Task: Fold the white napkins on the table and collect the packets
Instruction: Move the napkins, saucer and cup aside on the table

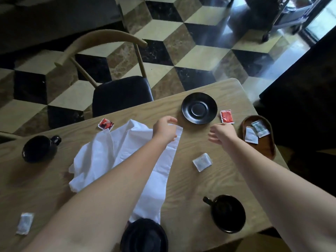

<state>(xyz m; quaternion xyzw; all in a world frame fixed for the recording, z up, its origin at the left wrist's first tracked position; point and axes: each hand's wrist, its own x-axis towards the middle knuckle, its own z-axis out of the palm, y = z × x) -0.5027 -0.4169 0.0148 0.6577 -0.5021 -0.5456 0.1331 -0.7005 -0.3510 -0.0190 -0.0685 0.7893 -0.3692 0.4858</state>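
Left grip [164,129] pinching white napkin [127,153] corner; right grip [222,132] wide, empty.

No legible text on any packet

Pretty dim overall, kind of murky indoor light. The only real brightness comes from the far right, where daylight spills in through a doorway or window [320,20] and blows out to near white. It throws a hazy streak of glare across the shiny checkered floor [200,42] and washes out the far right corner of the counter [236,91]. The white napkin [116,153] is the brightest thing nearby but holds its folds. Black dishes lose almost all detail. Soft shadows sit left of the cups. Wide-angle lens bends the edges noticeably, forearms balloon near the bottom, and everything looks slightly soft.
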